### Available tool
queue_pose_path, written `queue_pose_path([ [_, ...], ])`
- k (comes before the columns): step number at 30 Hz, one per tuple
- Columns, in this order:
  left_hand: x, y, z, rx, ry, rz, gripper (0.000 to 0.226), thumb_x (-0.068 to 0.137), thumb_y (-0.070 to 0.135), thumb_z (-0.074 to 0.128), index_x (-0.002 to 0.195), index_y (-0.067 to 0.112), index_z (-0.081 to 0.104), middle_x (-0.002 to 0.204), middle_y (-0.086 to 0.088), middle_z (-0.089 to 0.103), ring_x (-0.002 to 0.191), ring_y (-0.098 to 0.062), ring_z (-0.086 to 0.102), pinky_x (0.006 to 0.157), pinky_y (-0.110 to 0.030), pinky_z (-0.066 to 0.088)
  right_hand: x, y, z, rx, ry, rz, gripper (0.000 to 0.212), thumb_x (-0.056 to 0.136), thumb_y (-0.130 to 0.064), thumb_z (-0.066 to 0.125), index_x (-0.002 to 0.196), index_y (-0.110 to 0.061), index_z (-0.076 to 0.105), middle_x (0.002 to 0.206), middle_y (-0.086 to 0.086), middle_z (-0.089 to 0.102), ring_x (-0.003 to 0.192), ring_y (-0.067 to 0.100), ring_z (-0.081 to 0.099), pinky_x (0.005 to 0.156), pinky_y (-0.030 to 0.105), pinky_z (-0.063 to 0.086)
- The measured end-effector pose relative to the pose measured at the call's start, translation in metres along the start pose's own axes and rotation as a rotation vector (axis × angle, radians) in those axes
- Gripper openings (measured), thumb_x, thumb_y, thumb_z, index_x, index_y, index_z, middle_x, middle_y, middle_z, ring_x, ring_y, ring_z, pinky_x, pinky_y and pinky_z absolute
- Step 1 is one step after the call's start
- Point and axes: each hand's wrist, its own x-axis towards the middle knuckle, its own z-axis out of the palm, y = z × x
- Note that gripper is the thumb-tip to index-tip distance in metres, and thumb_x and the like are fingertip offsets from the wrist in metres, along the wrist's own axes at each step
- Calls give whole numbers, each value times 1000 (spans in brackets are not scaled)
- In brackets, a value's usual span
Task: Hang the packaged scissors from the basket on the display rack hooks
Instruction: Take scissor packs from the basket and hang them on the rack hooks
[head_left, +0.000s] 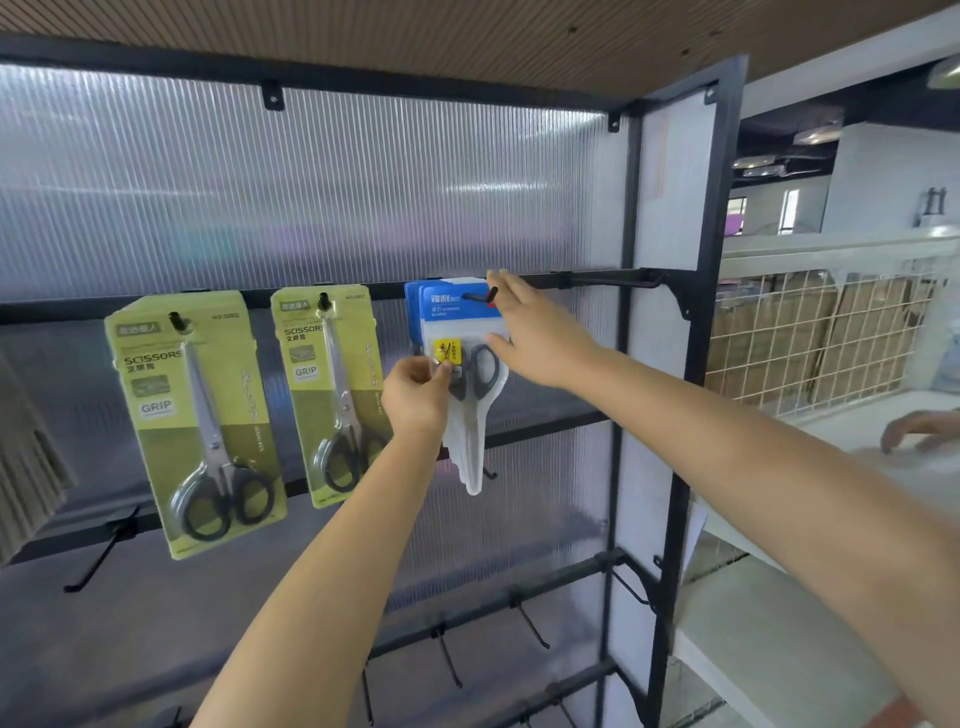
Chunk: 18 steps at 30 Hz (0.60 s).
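Your left hand (418, 397) pinches the blue-carded scissors pack (457, 332) at its yellow sticker (448, 353), thumb and fingertips closed on the clear blister. Your right hand (535, 338) is at the pack's right edge with fingers extended and relaxed; the fingertips reach the card top beside the black hook (480, 298), and the thumb touches the blister's right side. The hook passes through the card's hang hole, and more blue cards sit behind the front one on the same hook. The pack hangs at the right end of the upper rail of the display rack (680, 395). To its left, two green-carded scissors packs (195, 415) (332, 384) hang on separate hooks of the same rail. Bare hooks (98, 558) project from the lower rails. At the far right, a wire mesh panel (810, 343) stands beyond the rack.
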Motion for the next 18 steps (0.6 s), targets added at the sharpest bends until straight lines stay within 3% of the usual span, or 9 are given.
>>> queue_pose_path([
  [6, 2, -4, 5, 133, 28, 122, 21, 90, 14, 60, 106, 0, 58, 91, -4, 56, 85, -19, 52, 74, -25, 39, 5, -4, 5, -56, -13, 11, 73, 98, -32, 44, 150, -7, 0, 158, 12, 1, 145, 26, 9, 115, 44, 19],
  [9, 0, -3, 7, 216, 62, 139, 17, 91, 12, 57, 104, 0, 58, 100, -11, 59, 85, -21, 51, 72, -24, 34, 0, -3, 3, -49, -8, 3, 73, 97, -30, 45, 150, -8, 1, 158, 11, 2, 145, 25, 8, 115, 43, 19],
  [14, -19, 3, 10, 357, 67, 197, 34, 91, 8, 54, 123, 1, 48, 128, -16, 44, 111, -29, 49, 89, -32, 38, -21, 2, -6, -22, 24, 32, 70, 97, -28, 45, 150, -6, 6, 158, 11, 6, 145, 24, 11, 115, 39, 18],
  [18, -45, 1, 15, 497, 73, 359, 53, 91, 6, 51, 140, 1, 32, 147, -15, 28, 133, -30, 30, 103, -35, 34, -51, 11, -14, -14, 17, 68, 66, 97, -28, 43, 149, -5, 10, 158, 12, 9, 144, 25, 15, 114, 37, 17],
])
